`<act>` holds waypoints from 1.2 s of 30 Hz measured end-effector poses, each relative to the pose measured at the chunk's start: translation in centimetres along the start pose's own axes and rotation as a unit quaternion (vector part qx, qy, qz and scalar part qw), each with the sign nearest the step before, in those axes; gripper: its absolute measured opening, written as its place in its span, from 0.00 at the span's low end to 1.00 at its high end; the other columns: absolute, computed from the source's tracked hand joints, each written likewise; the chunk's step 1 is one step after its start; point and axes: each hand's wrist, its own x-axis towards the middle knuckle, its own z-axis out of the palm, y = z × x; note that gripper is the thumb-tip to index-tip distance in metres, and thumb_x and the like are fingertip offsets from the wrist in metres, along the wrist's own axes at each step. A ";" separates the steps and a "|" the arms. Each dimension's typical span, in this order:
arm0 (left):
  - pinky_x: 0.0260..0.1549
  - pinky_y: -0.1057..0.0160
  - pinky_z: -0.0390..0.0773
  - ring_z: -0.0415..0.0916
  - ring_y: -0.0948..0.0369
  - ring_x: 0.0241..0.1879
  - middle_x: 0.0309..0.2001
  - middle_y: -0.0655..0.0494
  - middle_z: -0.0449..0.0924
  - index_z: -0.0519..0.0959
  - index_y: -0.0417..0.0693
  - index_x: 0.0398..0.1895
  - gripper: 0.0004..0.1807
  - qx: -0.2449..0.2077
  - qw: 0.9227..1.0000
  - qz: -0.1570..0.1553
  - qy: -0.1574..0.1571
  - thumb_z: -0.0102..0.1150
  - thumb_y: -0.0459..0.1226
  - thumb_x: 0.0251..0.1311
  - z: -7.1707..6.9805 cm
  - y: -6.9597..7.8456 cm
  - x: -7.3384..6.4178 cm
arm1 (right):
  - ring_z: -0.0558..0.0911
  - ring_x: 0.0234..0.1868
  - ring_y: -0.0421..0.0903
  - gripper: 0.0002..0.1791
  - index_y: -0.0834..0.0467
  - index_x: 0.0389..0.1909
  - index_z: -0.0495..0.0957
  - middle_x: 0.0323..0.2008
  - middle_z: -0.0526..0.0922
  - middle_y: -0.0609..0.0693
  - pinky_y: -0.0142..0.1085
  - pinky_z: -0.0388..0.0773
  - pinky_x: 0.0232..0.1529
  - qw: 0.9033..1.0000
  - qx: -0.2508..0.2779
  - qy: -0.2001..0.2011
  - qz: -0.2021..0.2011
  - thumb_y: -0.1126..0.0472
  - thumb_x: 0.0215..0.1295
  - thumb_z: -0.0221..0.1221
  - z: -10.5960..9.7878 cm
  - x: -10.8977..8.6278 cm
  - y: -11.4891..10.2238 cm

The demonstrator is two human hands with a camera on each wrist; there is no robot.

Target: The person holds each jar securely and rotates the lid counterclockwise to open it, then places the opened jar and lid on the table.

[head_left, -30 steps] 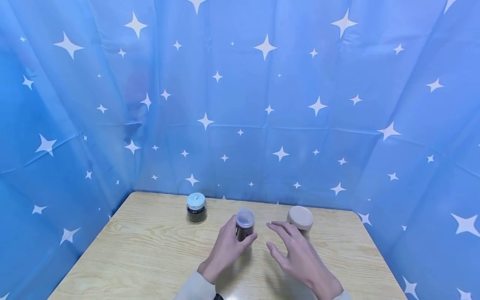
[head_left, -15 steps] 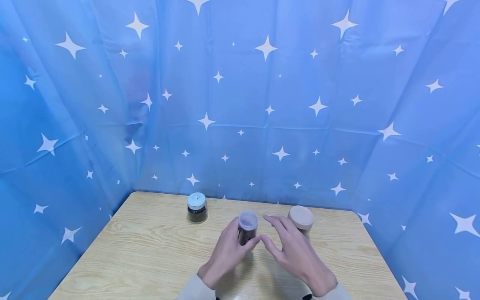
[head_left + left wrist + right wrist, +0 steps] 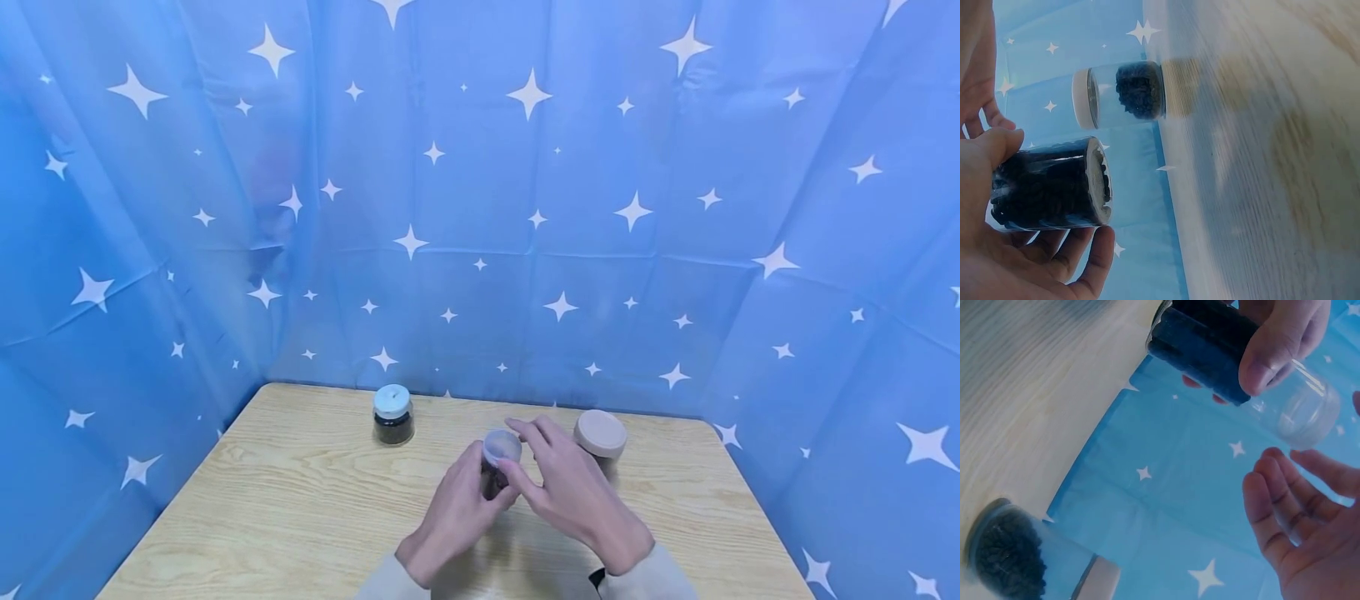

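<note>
Clear jar (image 3: 1050, 187) gripped in left hand (image 3: 453, 504); right hand (image 3: 566, 483), unclenched, has drawn closer.

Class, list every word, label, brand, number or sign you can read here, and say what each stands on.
None: no readable text appears on the held jar, blue-lidded jar, pink-lidded jar or table.
The curtain shows only white stars, no lettering.
</note>
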 end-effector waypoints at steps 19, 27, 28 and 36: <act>0.42 0.67 0.83 0.79 0.69 0.44 0.48 0.58 0.83 0.74 0.48 0.61 0.26 -0.018 0.997 -0.044 -0.052 0.80 0.39 0.67 0.4 1.2 0.2 | 0.73 0.34 0.34 0.29 0.51 0.61 0.86 0.47 0.83 0.46 0.30 0.75 0.34 0.998 0.007 -0.047 0.039 0.30 0.83 0.65 0.6 0.8 -0.9; 0.40 0.68 0.84 0.80 0.71 0.42 0.46 0.57 0.84 0.77 0.47 0.56 0.25 -0.017 0.998 -0.037 -0.051 0.82 0.39 0.64 0.8 1.1 0.0 | 0.72 0.31 0.33 0.26 0.51 0.53 0.84 0.43 0.82 0.45 0.28 0.73 0.30 0.998 -0.005 -0.050 0.040 0.31 0.82 0.67 0.9 0.8 -0.9; 0.40 0.68 0.84 0.80 0.71 0.42 0.46 0.57 0.85 0.77 0.47 0.56 0.25 -0.015 0.998 -0.038 -0.051 0.82 0.40 0.64 0.8 1.1 0.0 | 0.72 0.31 0.33 0.26 0.51 0.53 0.84 0.43 0.82 0.44 0.28 0.73 0.30 0.998 -0.005 -0.051 0.040 0.31 0.82 0.67 0.9 0.8 -0.9; 0.39 0.68 0.84 0.81 0.70 0.41 0.45 0.56 0.86 0.80 0.45 0.58 0.25 0.003 0.998 -0.042 -0.048 0.81 0.41 0.64 0.9 1.2 -0.3 | 0.74 0.32 0.34 0.25 0.51 0.52 0.84 0.43 0.82 0.45 0.29 0.75 0.31 0.998 -0.004 -0.058 0.039 0.32 0.81 0.68 1.1 0.8 -1.0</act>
